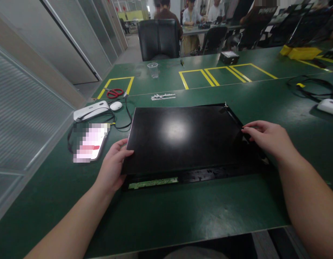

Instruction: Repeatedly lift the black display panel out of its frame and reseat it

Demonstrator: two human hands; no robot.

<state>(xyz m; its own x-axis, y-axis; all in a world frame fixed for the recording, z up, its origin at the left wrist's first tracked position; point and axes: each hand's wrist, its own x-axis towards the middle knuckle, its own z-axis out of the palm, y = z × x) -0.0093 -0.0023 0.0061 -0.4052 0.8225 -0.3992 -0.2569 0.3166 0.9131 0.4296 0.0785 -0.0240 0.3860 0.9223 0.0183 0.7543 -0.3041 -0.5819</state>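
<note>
A glossy black display panel (pixel 182 144) lies over a black frame (pixel 209 174) on the green table, its left side standing out past the frame. My left hand (pixel 115 162) grips the panel's left edge, thumb on top and fingers beneath. At the right edge, my right hand (pixel 266 136) pinches with thumb and forefinger close to the frame's side; what lies between the fingertips is too small to make out. Along the near edge, a green circuit board strip (pixel 153 182) shows below the panel.
Left of the panel are a phone (pixel 90 142), a white power strip-like device (pixel 91 110), a white mouse (pixel 116 106) and red scissors (pixel 115 93). White scraps (pixel 163 96) and a plastic cup (pixel 153 70) lie beyond. A cabled white device (pixel 329 106) sits right. People sit behind.
</note>
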